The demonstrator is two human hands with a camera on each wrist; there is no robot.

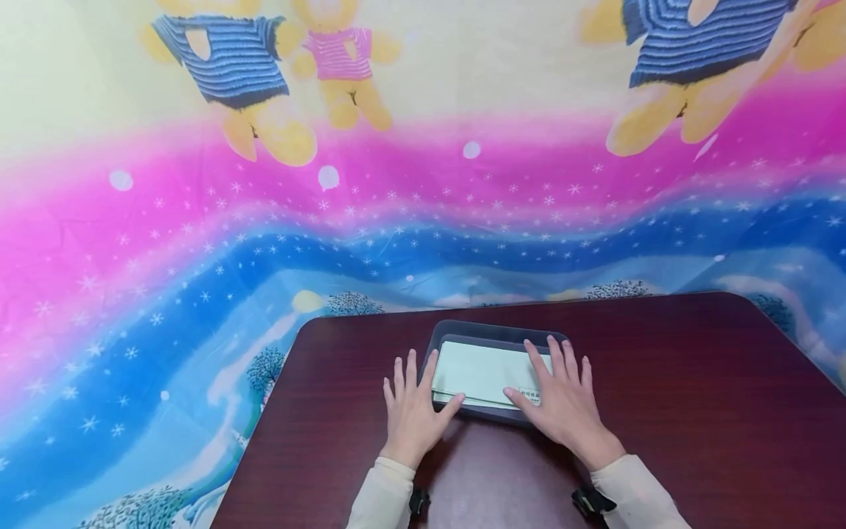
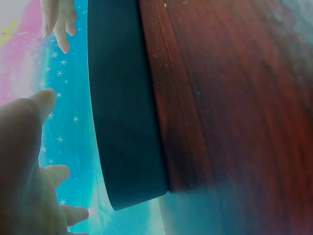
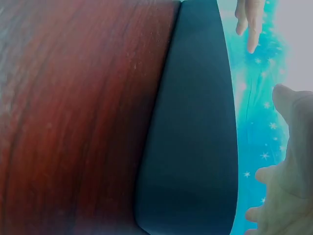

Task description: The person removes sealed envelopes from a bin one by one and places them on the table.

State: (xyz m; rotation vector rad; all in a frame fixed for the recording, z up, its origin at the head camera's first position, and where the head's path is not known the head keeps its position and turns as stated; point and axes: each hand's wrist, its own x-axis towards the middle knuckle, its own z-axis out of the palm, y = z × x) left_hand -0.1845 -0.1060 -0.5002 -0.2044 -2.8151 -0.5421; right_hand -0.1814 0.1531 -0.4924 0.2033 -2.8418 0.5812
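- From where I stand, with 12 o'clock straight ahead of the person, the tray (image 1: 499,330) sits near the bench (image 1: 700,382)'s far edge, and a stack of pale papers (image 1: 482,367) lies inside it.
- Both hands are spread, fingers straight and apart, gripping nothing: the left hand (image 1: 415,417) toward the tray's 8 o'clock, the right hand (image 1: 563,405) at its 4.
- Only the head view shows the papers, their uneven near edges and a small boxed print (image 1: 531,393) at their 4 o'clock corner.
- From above, the fingers seem to lie right on the tray; the wrist views show the cloth (image 1: 423,176) in a gap between hands and rim, so they hover over it.
- Those wrist views also show the dark outer wall (image 2: 122,107), smooth, its foot flat on the reddish wood; it blocks any sight of the papers.
- Each wrist view catches the opposite hand too: the right at 11 o'clock in the left one, the left at 1 o'clock in the right one.
- In the way from above: the right thumb and forefinger cross the papers, the thumb beside the print, and the left fingers cover part of the tray's 9 o'clock side.
- Cream sleeves (image 1: 636,491) and black wrist straps (image 1: 593,502) come in from 5 and 7 o'clock.
- Past the bench hangs the cloth, printed with bears (image 1: 241,66) toward 11 and 1 o'clock and snowflakes lower down.
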